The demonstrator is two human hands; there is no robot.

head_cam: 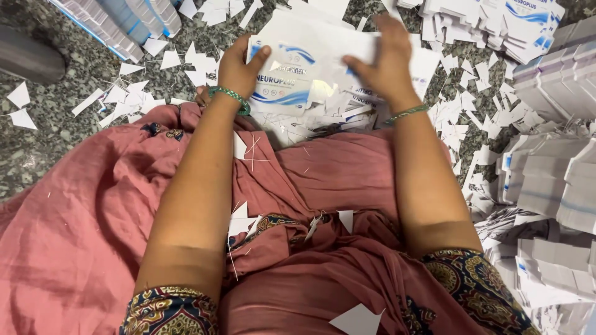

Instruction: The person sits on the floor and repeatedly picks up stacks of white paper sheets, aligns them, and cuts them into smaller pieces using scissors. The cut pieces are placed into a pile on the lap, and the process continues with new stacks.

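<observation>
A flat white carton sheet (310, 68) with blue wave printing lies on the far side of the person's lap, on top of a small heap of similar printed sheets, and both hands are on it. The left hand (239, 65) grips the sheet's left edge, thumb on top and fingers curled under, so it is closed on the card. The right hand (385, 59) presses down on the right part of the sheet with fingers spread and nearly flat; whether any fingers hook under the edge I cannot tell, as the hand is blurred. Each wrist wears a thin green bangle (230, 96). Judging from how things lie, the work is well along but not finished: white paper offcuts (186, 62) litter the speckled stone floor (37, 142) to the left and far side, and triangular scraps sit on the pink cloth (81, 217) over the lap. Stacks of white flattened cartons (552, 186) stand at the right, near and far, and another bundle (124, 22) lies at the far left. The sheet in hand and those beneath it appear to be what is left.
</observation>
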